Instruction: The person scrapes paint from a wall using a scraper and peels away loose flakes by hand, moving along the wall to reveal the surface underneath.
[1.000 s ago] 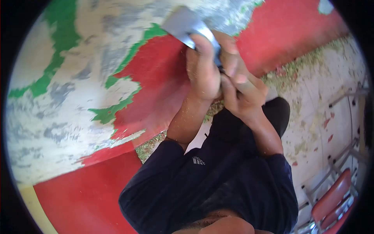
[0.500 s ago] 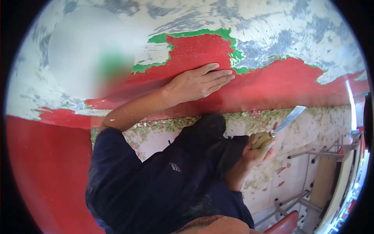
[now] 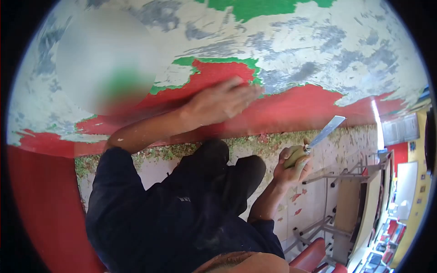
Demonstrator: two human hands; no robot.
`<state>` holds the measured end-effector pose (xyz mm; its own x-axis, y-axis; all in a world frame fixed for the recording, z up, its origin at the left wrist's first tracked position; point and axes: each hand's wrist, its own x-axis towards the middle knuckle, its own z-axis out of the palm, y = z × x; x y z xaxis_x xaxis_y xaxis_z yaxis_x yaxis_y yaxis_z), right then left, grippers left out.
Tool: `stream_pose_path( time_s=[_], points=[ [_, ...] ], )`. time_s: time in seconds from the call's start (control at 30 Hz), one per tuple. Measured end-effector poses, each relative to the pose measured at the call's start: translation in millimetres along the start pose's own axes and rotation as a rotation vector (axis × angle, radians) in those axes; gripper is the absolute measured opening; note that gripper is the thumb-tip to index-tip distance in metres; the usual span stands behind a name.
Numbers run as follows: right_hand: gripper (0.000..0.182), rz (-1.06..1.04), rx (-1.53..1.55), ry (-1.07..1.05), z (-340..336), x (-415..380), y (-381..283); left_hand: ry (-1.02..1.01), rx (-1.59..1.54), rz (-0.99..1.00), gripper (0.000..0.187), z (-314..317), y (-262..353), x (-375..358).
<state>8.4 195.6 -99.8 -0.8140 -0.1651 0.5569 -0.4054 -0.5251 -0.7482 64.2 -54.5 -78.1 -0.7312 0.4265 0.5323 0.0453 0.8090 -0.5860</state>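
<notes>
My left hand (image 3: 223, 102) is against the red paint (image 3: 300, 102) of the wall, its fingers stretched out and smeared by motion. It appears to hold nothing. Just above it, a ragged green edge (image 3: 218, 59) borders the scraped white and grey wall surface (image 3: 291, 50). In my right hand (image 3: 292, 166), held away from the wall over the floor, is a putty knife (image 3: 326, 133). The fingers wrap round its yellowish handle, and its flat metal blade points up and to the right, apart from the wall.
Paint flakes (image 3: 182, 148) litter the floor (image 3: 291, 200) along the wall's foot. Tables with metal legs (image 3: 350, 200) lie or stand at the right, near a red chair (image 3: 312, 255). A blurred pale round patch (image 3: 104, 54) covers part of the upper left view.
The view has shifted, showing more of the upper wall and the room at right. My left hand has gone from sharp to blurred on the red paint. My right hand keeps the putty knife.
</notes>
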Motion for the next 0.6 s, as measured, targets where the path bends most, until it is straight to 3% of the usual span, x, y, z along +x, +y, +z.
stream_pose_path(
  time_s=[0.07, 0.13, 0.2, 0.23, 0.3, 0.4, 0.43, 0.53, 0.6],
  points=[
    [0.051, -0.003, 0.03, -0.019, -3.8, 7.5, 1.4, 0.246, 0.049, -0.262, 0.05, -15.8, -17.5, 7.5],
    [0.051, -0.028, 0.015, -0.07, -14.3, 2.4, 6.9, 0.154, 0.116, -0.135, 0.051, -5.1, -9.3, 10.4],
    [0.05, -0.003, -0.025, -0.091, -23.2, -0.5, 18.1, -0.047, 0.129, 0.127, 0.053, 8.7, -1.2, 8.9],
    [0.049, 0.025, -0.023, -0.103, -23.0, 1.0, 26.4, -0.029, 0.052, 0.241, 0.041, 13.7, 0.1, 7.3],
    [0.045, 0.12, -0.015, -0.157, -27.1, 7.5, 47.8, 0.003, -0.155, 0.258, 0.031, 17.6, -0.4, 0.0],
    [0.041, 0.166, -0.251, -0.469, -27.1, 42.5, 55.2, 0.052, -0.359, 0.175, 0.023, 15.4, 0.9, -16.9],
    [0.041, 0.059, -0.298, -0.579, -28.3, 60.2, 62.3, 0.069, -0.409, 0.142, 0.024, 14.9, 2.2, -22.5],
    [0.039, -0.282, -0.442, -0.825, -29.4, 112.7, 80.2, 0.377, -0.263, -0.076, 0.022, 27.0, 16.5, -27.6],
    [0.037, -0.536, -0.567, -0.924, -26.4, 146.1, 86.2, 0.458, 0.006, -0.408, 0.031, 44.7, 41.8, -31.7]
  ],
)
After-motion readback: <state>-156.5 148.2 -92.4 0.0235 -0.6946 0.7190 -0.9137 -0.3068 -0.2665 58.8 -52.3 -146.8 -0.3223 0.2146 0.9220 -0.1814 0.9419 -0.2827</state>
